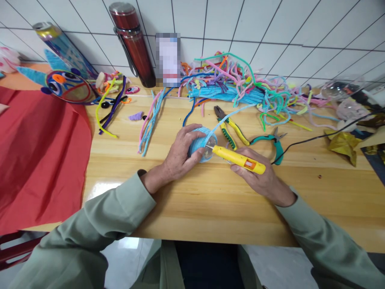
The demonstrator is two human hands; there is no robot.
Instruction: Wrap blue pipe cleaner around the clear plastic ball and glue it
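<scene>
My left hand (182,154) is wrapped round a clear plastic ball (210,141), partly covered with light blue pipe cleaner. From the ball a loose blue pipe cleaner (233,114) stretches up and right toward the pile. In my right hand (255,176) is a yellow hot glue gun (237,157), its metal nozzle touching or very near the ball's covered edge. A black cord (315,140) runs from behind the right hand to the right. Just beyond the hands lie yellow-and-green pliers (231,126) and teal-handled cutters (275,140).
Along the tiled wall are a dark red thermos (132,44), a blurred phone (167,60) and a heap of coloured pipe cleaners (237,84). To the left are a blue decorated figure (70,86), a can (60,44) and red cloth (42,156). Gold foil (344,144) lies right.
</scene>
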